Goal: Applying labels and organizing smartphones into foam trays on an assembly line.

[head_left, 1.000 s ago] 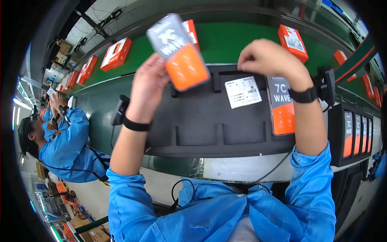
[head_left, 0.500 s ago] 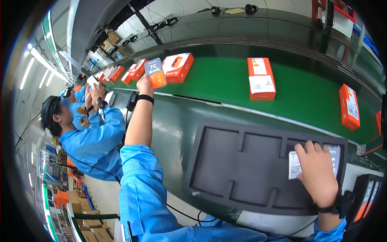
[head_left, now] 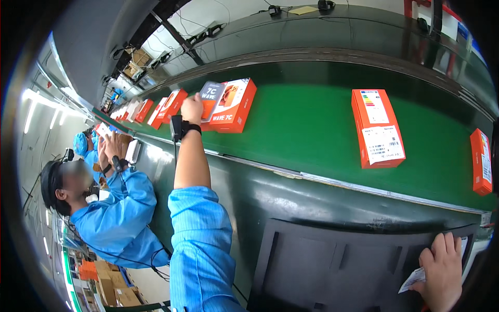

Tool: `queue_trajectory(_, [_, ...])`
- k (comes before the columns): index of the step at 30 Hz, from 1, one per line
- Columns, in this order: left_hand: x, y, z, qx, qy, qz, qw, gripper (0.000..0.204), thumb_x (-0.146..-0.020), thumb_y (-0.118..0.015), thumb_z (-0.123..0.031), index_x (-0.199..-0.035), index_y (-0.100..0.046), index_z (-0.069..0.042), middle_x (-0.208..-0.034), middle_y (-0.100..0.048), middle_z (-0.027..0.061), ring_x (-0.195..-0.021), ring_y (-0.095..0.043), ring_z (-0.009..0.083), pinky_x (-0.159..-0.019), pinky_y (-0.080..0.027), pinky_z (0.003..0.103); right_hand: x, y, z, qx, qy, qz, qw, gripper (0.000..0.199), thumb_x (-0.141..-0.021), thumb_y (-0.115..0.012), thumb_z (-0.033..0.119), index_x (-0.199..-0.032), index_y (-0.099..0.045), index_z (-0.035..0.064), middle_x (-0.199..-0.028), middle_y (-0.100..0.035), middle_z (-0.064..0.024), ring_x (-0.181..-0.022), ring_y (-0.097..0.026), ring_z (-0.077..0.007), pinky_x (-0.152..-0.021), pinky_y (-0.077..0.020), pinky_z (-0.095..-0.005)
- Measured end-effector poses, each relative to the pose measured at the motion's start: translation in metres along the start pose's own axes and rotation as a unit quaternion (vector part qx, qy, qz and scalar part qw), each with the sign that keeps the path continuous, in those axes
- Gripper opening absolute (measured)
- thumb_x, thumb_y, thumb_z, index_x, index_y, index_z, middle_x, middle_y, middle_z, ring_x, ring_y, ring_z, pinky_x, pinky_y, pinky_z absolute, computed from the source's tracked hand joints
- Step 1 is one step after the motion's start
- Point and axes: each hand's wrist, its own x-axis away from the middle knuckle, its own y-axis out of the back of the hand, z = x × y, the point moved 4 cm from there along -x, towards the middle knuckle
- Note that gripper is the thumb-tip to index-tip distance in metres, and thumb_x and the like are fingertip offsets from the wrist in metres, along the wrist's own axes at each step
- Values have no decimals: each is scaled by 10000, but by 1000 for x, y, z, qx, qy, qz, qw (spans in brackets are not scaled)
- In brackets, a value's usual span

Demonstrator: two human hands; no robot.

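Cannot see the left side of the flat grey-and-orange rectangular panel [head_left: 212,92] behind the left hand [head_left: 192,109], nor judge contact with the red-and-white cardboard box [head_left: 233,115]. Cannot follow the white paper label [head_left: 413,280] under the right hand [head_left: 442,268], or find the near edge of the black foam tray [head_left: 306,265], cropped below. Cannot count the tiny reddish boxes [head_left: 123,111] toward the left end of the green belt [head_left: 299,125].

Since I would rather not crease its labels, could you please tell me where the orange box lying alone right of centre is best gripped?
Probably across its two long sides, coming from above: the orange box lies flat, labels upward, with bare green surface along both sides leaving room for thumb and fingers.
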Motion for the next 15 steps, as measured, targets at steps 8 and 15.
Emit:
queue_trajectory(8, [23, -43, -2, -19, -21, 155, 988, 764, -928, -322, -632, -1292, -514, 12, -1400, -424, 280, -1291, -435, 387, -1057, -363, 468, -1, 1, 16, -2, 29, 44, 999, 402, -638, -780, 128, -980, -577, 70, -1042, -506, -130, -1029, -504, -320, -846, -425, -445])
queue_trajectory(15, [51, -18, -46, -82, -71, 176, 978, 862, -875, -380, -705, -1377, -422, -5, -1392, -430, 261, -1330, -380, 370, -1096, -297, 433, 10, -7, 25, -65, 18, 18, 998, 578, -465, -865, 166, -951, -567, 68, -1007, -468, -121, -1035, -470, -313, -883, -374, -453])
